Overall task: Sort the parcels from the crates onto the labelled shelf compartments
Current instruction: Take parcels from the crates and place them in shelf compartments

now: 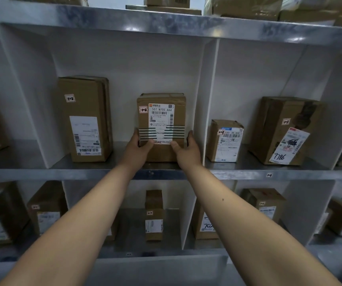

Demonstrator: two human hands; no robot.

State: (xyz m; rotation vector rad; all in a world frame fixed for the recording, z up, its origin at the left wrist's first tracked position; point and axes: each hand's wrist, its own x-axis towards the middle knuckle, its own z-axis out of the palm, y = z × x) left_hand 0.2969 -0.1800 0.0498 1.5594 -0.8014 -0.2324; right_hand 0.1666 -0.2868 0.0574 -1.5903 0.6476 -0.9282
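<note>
1. Gripping the parcel (161,118) low down, the left hand (139,148) and right hand (188,150) clamp it between them. Each thumb is pressed flat on the front face. The other fingers (190,135) curl round the side edges toward the back, where their tips are hidden.
2. The parcel stands inside the middle-row compartment (124,69). Its base is just below the thumbs and seems to sit on the shelf board (62,174), though contact beneath the palms cannot be seen.
3. Its long axis runs vertically, rising well above the fingers. The shipping label (161,114) faces outward toward the person and reads upright, and a handwritten tag (143,109) marked 1-2 sits above the left thumb.
4. Well apart from the left fingers, on their outer side, stands a tall box (85,120) with the same 1-2 mark, so the slot looks correct. Just beyond the right fingers is the white divider (208,104).
5. Risk: the parcel is tall on a narrow base and near the front lip. If the thumbs let go before the base is fully seated, it could tip forward off the shelf.
6. Risk: there is little room between the right fingers and the divider. A push that way could trap them or skew the parcel.
7. Risk: one hand releasing first would likely twist the label out of view.
</note>
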